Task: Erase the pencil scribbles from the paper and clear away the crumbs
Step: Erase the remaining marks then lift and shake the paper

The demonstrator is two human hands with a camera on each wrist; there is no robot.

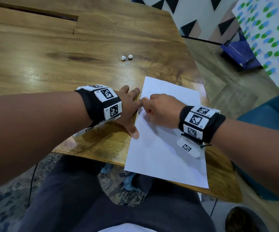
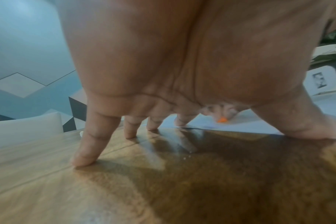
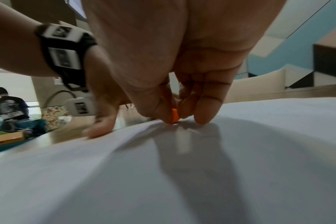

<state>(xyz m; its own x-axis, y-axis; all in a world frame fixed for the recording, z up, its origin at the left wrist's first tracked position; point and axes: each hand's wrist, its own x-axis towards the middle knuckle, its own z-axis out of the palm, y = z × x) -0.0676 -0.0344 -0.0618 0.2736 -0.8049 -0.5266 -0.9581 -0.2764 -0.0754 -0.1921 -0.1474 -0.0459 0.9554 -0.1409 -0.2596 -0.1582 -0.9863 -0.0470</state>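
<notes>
A white sheet of paper (image 1: 165, 148) lies on the right part of the wooden table (image 1: 51, 56). My right hand (image 1: 160, 109) pinches a small orange eraser (image 3: 174, 116) between thumb and fingers and holds it down on the paper near the sheet's left edge. My left hand (image 1: 128, 104) is spread flat beside it. Its thumb (image 2: 316, 130) and forefinger rest on the paper's left edge, and the other fingertips rest on the wood. No pencil marks show on the paper. A few tiny pale specks (image 2: 186, 156) lie on the wood under my left palm.
Two small white balls (image 1: 126, 57) sit on the table beyond the hands. The table's front edge runs just below the paper, which overhangs it slightly. A blue bin (image 1: 239, 52) stands on the floor at right, and a teal seat (image 1: 269, 111) is beside my right arm.
</notes>
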